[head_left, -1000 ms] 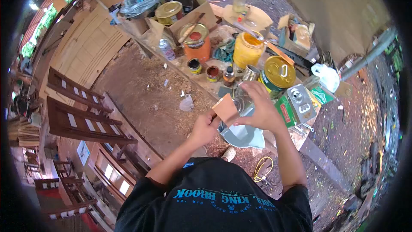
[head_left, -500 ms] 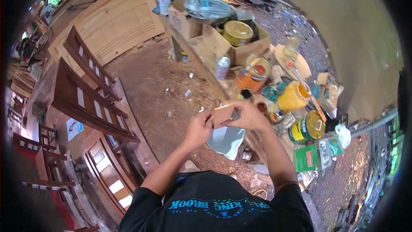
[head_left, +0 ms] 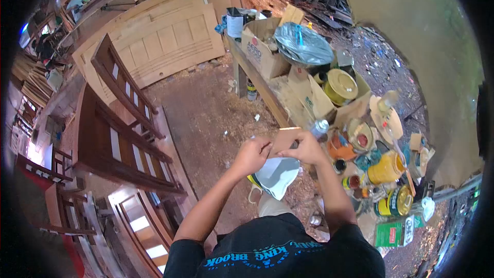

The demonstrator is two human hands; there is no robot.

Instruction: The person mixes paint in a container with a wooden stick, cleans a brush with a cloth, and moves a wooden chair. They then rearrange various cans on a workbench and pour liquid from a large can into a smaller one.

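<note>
A person stands beside a cluttered workbench (head_left: pixel 265 91), both hands raised just off its near edge. The left hand (head_left: pixel 251 155) and right hand (head_left: pixel 309 149) hold a small brown sheet (head_left: pixel 284 138) between them, the fingers of each curled and clamped on its side edges. Directly below the hands is a pale blue basin (head_left: pixel 278 176). On the workbench, just beyond the sheet, stands a spray can (head_left: pixel 320 126).
</note>
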